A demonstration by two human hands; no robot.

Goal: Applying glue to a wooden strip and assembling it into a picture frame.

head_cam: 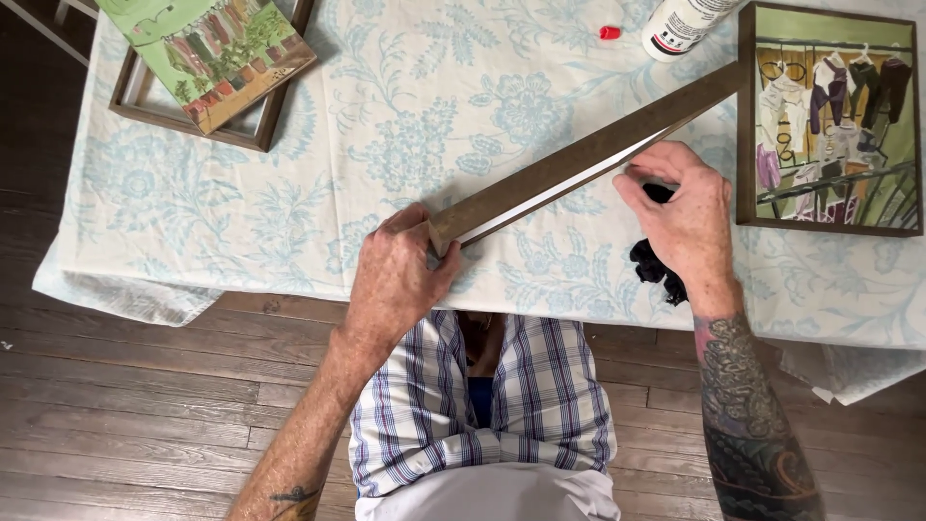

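A long brown frame [579,159] is held on edge over the cloth-covered surface [289,193]. The left hand [395,280] is clamped on its near corner; the right hand [685,217] presses a black rag [656,265], fingers closed. The upright frame could tip or slide on the cloth, and the bottle [680,24] beyond might be knocked.

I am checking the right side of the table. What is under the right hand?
Under the right hand lies a crumpled black cloth on the flowered tablecloth. Only its lower folds and a bit near the fingers show; the palm covers the rest, so its full shape cannot be seen.
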